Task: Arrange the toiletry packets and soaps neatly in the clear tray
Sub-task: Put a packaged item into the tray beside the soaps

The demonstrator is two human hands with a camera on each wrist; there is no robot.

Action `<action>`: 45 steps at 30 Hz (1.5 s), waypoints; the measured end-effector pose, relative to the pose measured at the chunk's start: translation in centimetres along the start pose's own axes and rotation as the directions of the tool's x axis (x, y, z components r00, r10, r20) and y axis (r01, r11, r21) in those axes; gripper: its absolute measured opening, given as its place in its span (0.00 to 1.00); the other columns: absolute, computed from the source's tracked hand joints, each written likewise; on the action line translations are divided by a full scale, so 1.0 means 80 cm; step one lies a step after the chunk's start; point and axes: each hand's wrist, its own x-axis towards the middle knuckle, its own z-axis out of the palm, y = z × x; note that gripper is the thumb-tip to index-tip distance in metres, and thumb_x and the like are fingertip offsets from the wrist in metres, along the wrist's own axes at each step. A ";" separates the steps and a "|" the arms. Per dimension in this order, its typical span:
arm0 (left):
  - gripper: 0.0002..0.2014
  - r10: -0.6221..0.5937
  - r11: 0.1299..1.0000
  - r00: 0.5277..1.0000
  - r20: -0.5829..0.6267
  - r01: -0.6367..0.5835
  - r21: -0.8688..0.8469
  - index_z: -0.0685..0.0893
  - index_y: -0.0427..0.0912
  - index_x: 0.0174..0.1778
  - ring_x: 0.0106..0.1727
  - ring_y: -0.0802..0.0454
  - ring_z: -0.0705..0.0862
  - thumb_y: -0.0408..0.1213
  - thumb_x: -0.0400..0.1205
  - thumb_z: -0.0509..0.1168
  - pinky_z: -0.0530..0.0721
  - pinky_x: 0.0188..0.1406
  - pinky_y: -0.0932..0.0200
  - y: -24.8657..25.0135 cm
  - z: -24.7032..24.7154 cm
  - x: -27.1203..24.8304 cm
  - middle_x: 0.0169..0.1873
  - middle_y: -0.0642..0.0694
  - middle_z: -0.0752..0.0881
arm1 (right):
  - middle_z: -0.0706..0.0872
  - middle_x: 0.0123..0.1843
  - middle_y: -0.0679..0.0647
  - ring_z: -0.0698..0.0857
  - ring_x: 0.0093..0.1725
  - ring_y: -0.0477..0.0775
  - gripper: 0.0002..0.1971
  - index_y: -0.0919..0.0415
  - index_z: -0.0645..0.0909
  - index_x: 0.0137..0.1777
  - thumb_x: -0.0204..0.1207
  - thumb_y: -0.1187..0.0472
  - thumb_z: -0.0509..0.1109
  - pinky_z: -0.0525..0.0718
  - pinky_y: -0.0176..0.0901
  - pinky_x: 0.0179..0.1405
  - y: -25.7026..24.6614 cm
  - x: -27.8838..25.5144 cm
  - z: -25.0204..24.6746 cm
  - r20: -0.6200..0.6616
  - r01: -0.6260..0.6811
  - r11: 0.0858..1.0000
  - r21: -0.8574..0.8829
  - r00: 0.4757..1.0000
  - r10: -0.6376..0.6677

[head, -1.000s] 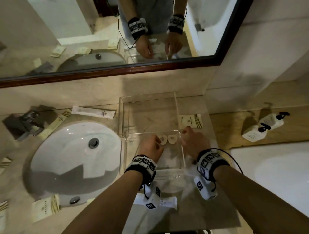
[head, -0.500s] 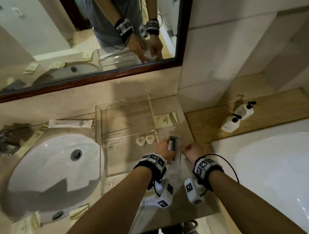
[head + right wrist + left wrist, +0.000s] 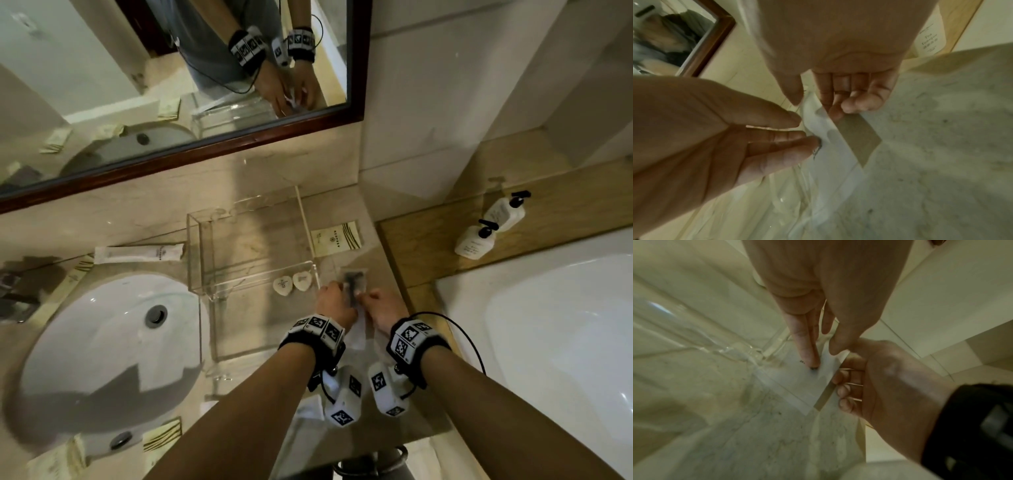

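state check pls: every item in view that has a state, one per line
clear tray: upright on counter, no packets inside
heart soaps: two, side by side by the tray's near wall
white packet: held by both hands, right of tray
left hand: pinching packet
right hand: pinching packet
pump bottles: two, upright on ledge

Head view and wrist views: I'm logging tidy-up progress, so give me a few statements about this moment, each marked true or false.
1. Both the left hand and the right hand hold one flat white paper packet. True.
2. Two heart-shaped white soaps lie inside the clear acrylic tray. True.
3. The long white tube packet lies in the tray. False: it lies on the counter, left of the tray.
4. Two white pump bottles stand in the white oval sink. False: they stand on the wooden ledge by the bathtub.
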 end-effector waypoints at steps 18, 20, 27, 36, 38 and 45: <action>0.23 0.023 0.888 0.997 -0.075 -0.055 -0.457 0.77 0.44 0.67 0.41 0.49 0.86 0.42 0.77 0.74 0.86 0.33 0.55 -0.044 -0.126 -0.029 0.56 0.45 0.86 | 0.86 0.47 0.50 0.83 0.47 0.48 0.05 0.56 0.86 0.48 0.79 0.62 0.68 0.82 0.45 0.50 -0.089 -0.031 -0.041 0.234 0.451 0.843 -0.292 0.889 -0.394; 0.19 0.031 0.894 0.999 -0.035 -0.044 -0.446 0.81 0.41 0.64 0.37 0.52 0.86 0.39 0.78 0.73 0.86 0.32 0.57 -0.070 -0.142 -0.035 0.51 0.44 0.87 | 0.84 0.44 0.45 0.81 0.45 0.43 0.10 0.46 0.82 0.39 0.79 0.62 0.69 0.77 0.41 0.47 -0.109 -0.038 -0.020 0.317 0.509 0.794 -0.332 0.853 -0.414; 0.07 -0.053 0.903 0.998 -0.026 0.037 -0.428 0.84 0.38 0.48 0.33 0.52 0.86 0.38 0.79 0.71 0.85 0.28 0.60 -0.166 -0.167 -0.066 0.34 0.45 0.87 | 0.84 0.46 0.54 0.82 0.48 0.56 0.07 0.54 0.81 0.41 0.80 0.62 0.65 0.79 0.45 0.46 -0.134 -0.019 0.077 0.421 0.578 0.652 -0.490 0.812 -0.404; 0.06 -0.278 0.831 0.947 -0.158 0.155 -0.535 0.84 0.31 0.45 0.27 0.45 0.88 0.32 0.81 0.68 0.91 0.34 0.51 -0.228 -0.173 -0.088 0.31 0.39 0.89 | 0.81 0.42 0.51 0.80 0.45 0.52 0.05 0.56 0.79 0.45 0.73 0.58 0.72 0.74 0.41 0.42 -0.136 0.008 0.119 0.487 0.539 0.600 -0.592 0.832 -0.266; 0.08 -0.278 0.910 0.940 -0.197 0.192 -0.368 0.86 0.33 0.43 0.31 0.41 0.90 0.35 0.80 0.69 0.91 0.38 0.50 -0.229 -0.172 -0.086 0.33 0.38 0.91 | 0.77 0.41 0.51 0.77 0.44 0.53 0.05 0.55 0.76 0.42 0.74 0.58 0.71 0.71 0.41 0.43 -0.131 0.015 0.119 0.440 0.536 0.560 -0.631 0.843 -0.310; 0.11 -0.222 0.972 0.952 -0.209 0.232 0.022 0.85 0.39 0.49 0.44 0.39 0.90 0.44 0.81 0.65 0.89 0.48 0.46 -0.227 -0.173 -0.074 0.44 0.39 0.90 | 0.78 0.42 0.54 0.83 0.48 0.57 0.08 0.56 0.76 0.40 0.72 0.53 0.69 0.81 0.45 0.46 -0.128 0.029 0.134 0.319 0.448 0.562 -0.695 0.893 -0.317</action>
